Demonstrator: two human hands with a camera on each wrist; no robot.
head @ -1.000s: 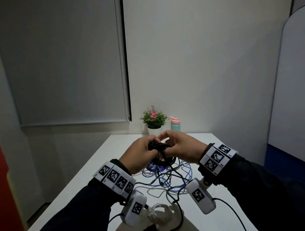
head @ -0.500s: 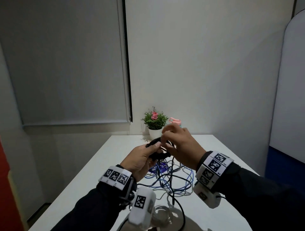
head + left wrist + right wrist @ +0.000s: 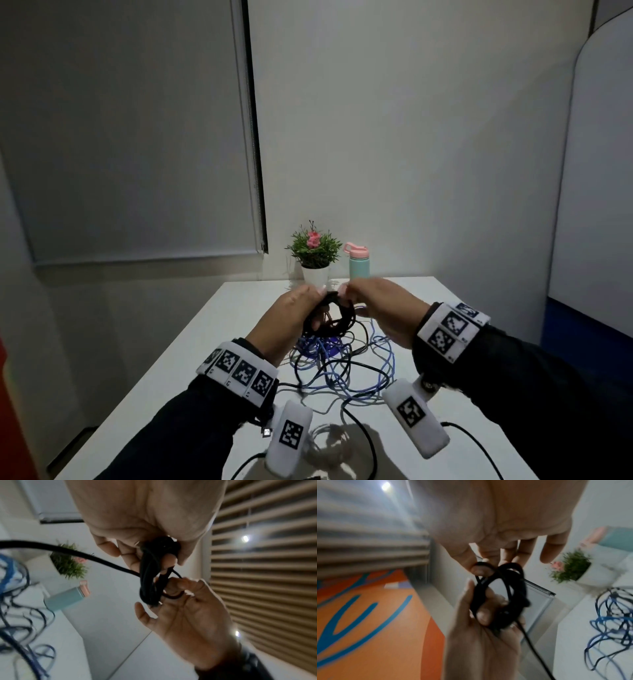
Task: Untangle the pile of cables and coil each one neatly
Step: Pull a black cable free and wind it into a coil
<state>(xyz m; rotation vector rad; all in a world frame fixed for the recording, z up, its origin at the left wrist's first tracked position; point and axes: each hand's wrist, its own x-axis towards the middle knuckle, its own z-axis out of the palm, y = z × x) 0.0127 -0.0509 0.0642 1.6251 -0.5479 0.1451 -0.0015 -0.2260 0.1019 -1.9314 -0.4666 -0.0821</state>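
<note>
You have no readable text, brand, number or label anywhere in these views. The only signs are the black-and-white square code markers: a row of them on the white band around your left wrist, at about 7 o'clock in the head view, another row on the band around your right wrist at about 4 o'clock, and one marker each on the two white wrist-camera housings below them. They carry patterns only, no letters.

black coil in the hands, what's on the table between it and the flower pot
Nothing: in the head view the white table is bare between the held black coil and the flower pot.
</note>
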